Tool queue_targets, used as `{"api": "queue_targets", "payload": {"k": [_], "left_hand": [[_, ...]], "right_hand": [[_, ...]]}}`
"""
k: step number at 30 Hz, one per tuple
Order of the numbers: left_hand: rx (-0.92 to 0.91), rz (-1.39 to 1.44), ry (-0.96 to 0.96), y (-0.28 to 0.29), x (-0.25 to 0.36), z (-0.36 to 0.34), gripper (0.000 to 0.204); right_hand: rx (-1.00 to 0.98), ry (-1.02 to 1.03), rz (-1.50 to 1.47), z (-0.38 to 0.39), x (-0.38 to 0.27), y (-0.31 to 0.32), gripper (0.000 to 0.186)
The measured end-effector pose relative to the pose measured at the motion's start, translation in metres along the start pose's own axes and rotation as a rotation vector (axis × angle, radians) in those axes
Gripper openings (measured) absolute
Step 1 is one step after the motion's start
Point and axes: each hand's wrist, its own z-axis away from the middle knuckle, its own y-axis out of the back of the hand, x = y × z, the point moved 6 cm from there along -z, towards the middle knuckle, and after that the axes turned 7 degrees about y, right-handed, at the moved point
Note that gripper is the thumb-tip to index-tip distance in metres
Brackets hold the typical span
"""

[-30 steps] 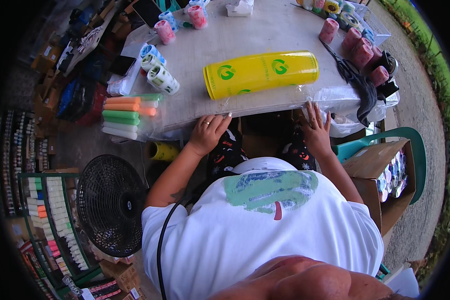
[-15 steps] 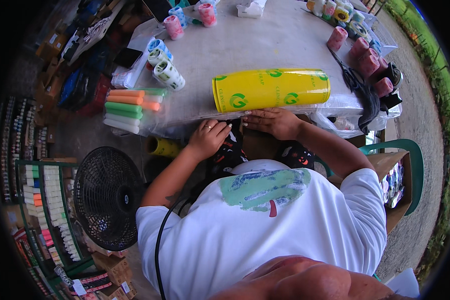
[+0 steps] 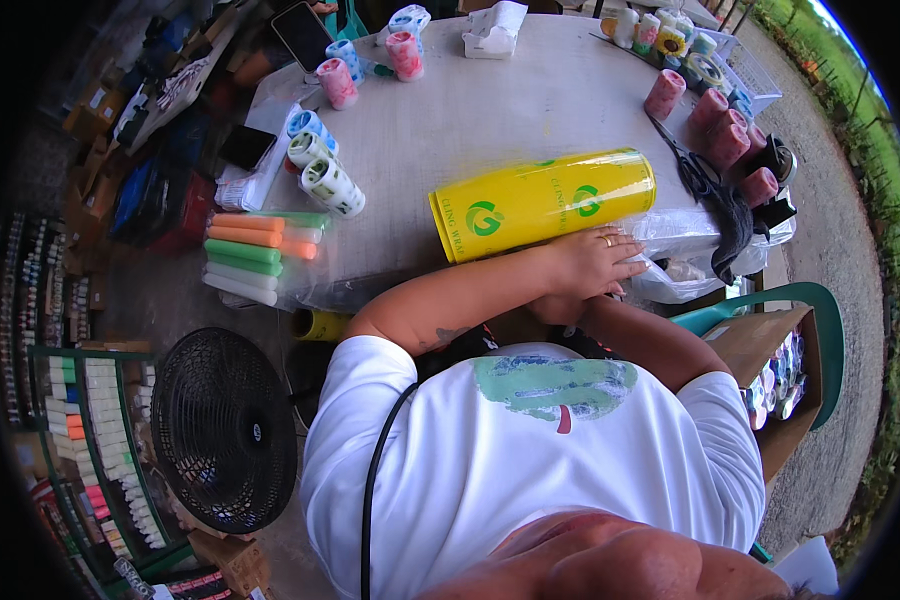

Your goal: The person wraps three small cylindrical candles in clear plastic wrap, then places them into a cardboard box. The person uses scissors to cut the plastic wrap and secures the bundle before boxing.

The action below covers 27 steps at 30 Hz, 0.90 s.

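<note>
My left hand [image 3: 602,262] reaches across to the right, its fingers stretched out beside the crumpled clear plastic [image 3: 675,270] at the table's near edge. A ring shows on one finger. Under it, my right hand [image 3: 558,308] is low at the table edge, mostly covered by my left hand and forearm; its fingers are hidden. Just beyond my left forearm, a large yellow cling wrap roll [image 3: 540,203] with green leaf marks lies slanted on the table, its right end farther away.
On the grey table [image 3: 510,110], small pink patterned rolls [image 3: 727,145], dark scissors [image 3: 695,172] and black cloth [image 3: 735,235] lie right. Orange, green and white cylinders [image 3: 255,255] lie left. A black fan [image 3: 225,430] stands left; an open cardboard box [image 3: 760,350] sits right.
My left hand has swung right, crossing over my right hand. The right hand has dropped lower and become mostly hidden. The yellow roll has turned, its left end nearer me.
</note>
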Motion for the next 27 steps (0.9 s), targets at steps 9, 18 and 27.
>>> {"api": "queue_targets", "payload": {"k": [9, 18, 27], "left_hand": [[0.003, -0.011, -0.030, -0.036, -0.022, 0.023, 0.040], [0.138, 1.093, 0.365, -0.060, -0.035, 0.029, 0.047], [-0.124, -0.001, -0.048, -0.022, -0.020, 0.021, 0.028]], "right_hand": [[-0.146, 0.073, -0.168, 0.112, -0.056, 0.176, 0.040], [0.646, 0.045, -0.100, 0.152, -0.058, 0.330, 0.057], [0.861, -0.489, 0.594, 0.044, 0.024, 0.401, 0.056]]}}
